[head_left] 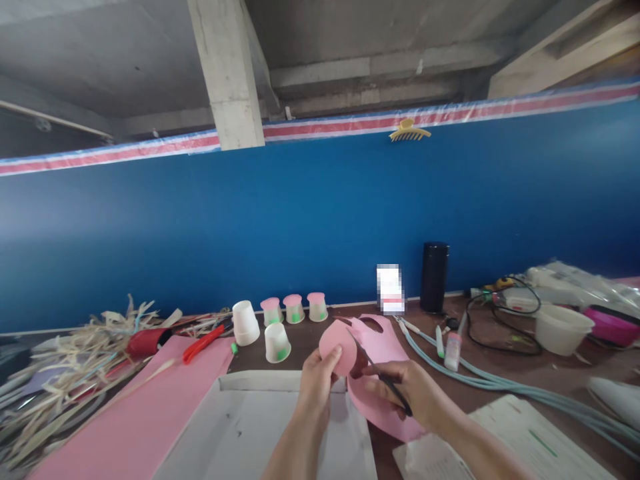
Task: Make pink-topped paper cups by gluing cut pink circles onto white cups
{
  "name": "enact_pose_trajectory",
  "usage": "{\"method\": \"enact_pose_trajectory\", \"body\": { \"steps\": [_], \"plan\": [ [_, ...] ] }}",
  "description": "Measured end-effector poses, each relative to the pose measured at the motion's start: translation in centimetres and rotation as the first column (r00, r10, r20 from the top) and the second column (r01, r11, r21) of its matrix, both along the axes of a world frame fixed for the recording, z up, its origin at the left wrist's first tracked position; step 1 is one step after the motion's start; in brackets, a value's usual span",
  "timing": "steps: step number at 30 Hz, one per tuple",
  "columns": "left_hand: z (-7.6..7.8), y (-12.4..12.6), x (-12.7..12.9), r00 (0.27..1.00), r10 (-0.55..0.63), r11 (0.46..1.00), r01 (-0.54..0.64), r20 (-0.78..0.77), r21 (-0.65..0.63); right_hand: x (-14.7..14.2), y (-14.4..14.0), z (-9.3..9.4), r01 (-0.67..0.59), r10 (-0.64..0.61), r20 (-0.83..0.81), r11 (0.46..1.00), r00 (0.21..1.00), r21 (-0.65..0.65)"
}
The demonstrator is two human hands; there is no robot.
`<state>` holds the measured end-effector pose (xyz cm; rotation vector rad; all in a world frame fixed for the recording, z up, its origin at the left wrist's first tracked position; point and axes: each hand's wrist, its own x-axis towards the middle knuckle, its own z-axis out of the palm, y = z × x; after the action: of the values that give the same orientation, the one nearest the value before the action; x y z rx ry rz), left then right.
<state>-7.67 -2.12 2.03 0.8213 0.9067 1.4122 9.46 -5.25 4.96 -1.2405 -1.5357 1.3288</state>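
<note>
— Where's the view from?
— Head height, facing forward and slightly down at a worktable (500, 393) (close below), the blue wall (320, 220) just behind it.

Five upturned paper cups (277, 342) stood on the counter (500, 393) near the blue wall (320, 227). Dried straw (65, 373) lay heaped at the left beside red-handled pliers (203, 343). A black cylinder (434, 277) stood upright against the wall, and a white tub (563, 329) sat further right among cables (495, 313).
</note>
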Motion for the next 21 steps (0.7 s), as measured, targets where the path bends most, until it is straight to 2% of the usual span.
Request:
{"method": "enact_pose_trajectory", "body": {
  "steps": [9, 15, 21],
  "plan": [
    [0.21, 0.24, 0.02, 0.999, 0.044, 0.999, -0.044, -0.014, -0.015, -0.2, -0.1, -0.08, 0.01, -0.01, -0.031, 1.0, 0.999, -0.01],
    [0.03, 0.11, 0.03, 0.995, -0.058, 0.996, 0.063, -0.079, 0.066, 0.17, 0.38, -0.5, -0.059, 0.063, -0.058, 0.996, 0.996, 0.071],
    [0.0, 0.05, 0.03, 0.986, -0.122, 0.988, 0.131, -0.112, 0.079, 0.26, 0.51, -0.44, -0.086, 0.096, -0.07, 0.987, 0.993, 0.134]
  ]
}}
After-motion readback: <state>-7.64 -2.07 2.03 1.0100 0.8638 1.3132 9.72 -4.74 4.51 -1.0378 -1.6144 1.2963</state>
